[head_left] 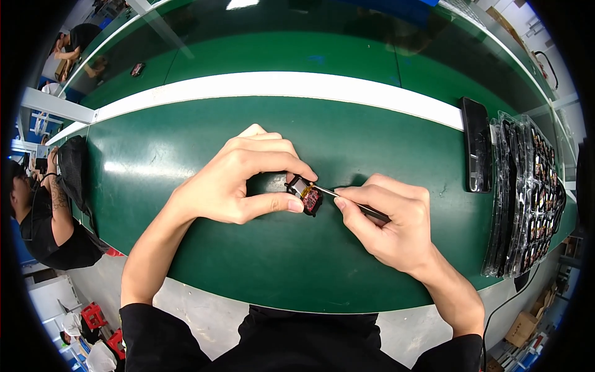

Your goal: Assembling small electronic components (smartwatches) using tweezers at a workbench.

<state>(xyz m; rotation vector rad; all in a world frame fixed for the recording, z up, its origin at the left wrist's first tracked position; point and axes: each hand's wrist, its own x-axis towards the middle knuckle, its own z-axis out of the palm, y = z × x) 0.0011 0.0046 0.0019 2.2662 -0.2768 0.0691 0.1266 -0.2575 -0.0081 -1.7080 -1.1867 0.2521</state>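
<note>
The left hand [232, 180] pinches a small part [305, 194] over the middle of the green table [186, 149]. The right hand [387, 223], closed on tweezers [353, 201], has their tip at the part, so work on it looks unfinished. Far right, stacked trays [527, 192] hold many similar parts.

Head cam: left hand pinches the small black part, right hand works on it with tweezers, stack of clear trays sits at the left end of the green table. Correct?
Not quite. The stack of clear trays sits at the right end of the green table, not the left, as the head view shows. The rest holds: the left hand pinches the small black part, and the right hand works on it with tweezers.
</note>
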